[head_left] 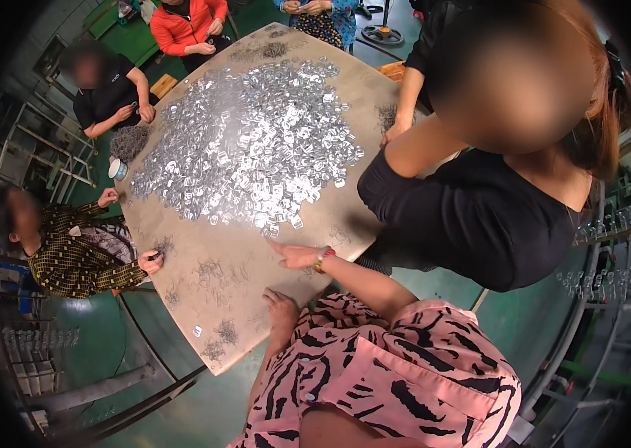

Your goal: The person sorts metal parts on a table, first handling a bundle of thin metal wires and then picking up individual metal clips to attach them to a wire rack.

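Note:
A wide heap of small shiny metal buckle-like pieces [256, 142] covers the middle of the brown-topped table [181, 250]. My right hand [299, 256], with a bracelet at the wrist, reaches over the tabletop just short of the heap's near edge, its fingers stretched out. Nothing shows in it. At the table's near edge rests my left hand [281, 308], fingers apart and touching the surface, holding nothing visible. Thin dark wire-like pins [215, 272] lie scattered to its left. One loose buckle-like piece [197, 331] sits near the front left corner.
Close on my right stands a person in black [472, 201]. Other people work along the left and far sides, one in a patterned yellow-black top [69, 254]. A dark pile of pins [129, 142] and a small tub [117, 169] are at the left edge. Metal racks [607, 299] stand right.

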Demonstrator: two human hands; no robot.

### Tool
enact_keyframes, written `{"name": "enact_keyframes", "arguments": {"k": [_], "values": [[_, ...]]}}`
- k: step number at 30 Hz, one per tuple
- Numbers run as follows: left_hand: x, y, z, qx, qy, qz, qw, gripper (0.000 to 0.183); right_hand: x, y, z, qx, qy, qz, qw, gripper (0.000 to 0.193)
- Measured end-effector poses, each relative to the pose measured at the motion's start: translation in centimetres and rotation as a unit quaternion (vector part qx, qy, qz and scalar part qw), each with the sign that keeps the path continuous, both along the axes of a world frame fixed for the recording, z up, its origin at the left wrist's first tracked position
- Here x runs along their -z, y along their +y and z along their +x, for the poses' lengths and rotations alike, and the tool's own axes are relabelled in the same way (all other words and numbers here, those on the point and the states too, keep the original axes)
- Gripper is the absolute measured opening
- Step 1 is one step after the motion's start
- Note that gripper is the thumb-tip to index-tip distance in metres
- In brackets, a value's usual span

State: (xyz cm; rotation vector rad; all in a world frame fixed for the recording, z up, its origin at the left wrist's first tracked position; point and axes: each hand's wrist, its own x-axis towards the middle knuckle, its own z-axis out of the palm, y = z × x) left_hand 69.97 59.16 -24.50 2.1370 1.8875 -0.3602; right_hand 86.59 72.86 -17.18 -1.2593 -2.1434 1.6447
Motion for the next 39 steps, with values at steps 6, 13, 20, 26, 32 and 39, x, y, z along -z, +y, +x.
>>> {"name": "enact_keyframes", "arguments": {"k": [6,13,20,26,32,39], "values": [[-1.1,-0.8,0.5,-0.04,-0.089,0.056,0.994,0.056,-5.6,-1.9,6.2,0.193,0.065,0.154,0.967,0.056],[-9.2,3.5,-6.3,-0.124,-0.389,-0.042,0.912,0.053,-8.2,6.0,1.2,0.277,0.091,0.21,0.933,0.043],[-18.9,15.3,-18.5,-0.316,-0.891,-0.111,0.307,0.063,-7.3,7.7,-6.2,0.05,0.035,-0.015,0.998,0.046],[-21.6,23.6,-23.1,-0.353,-0.887,-0.109,0.278,0.062,-8.2,8.9,-9.7,0.125,0.343,-0.426,0.828,0.072],[-20.0,28.8,-23.9,-0.399,-0.845,-0.111,0.337,0.067,-7.8,11.4,-9.0,0.192,0.323,-0.39,0.841,0.074],[-18.7,31.0,-26.2,-0.33,-0.877,-0.17,0.307,0.063,-7.7,10.1,-8.2,0.227,0.424,-0.35,0.804,0.049]]}}
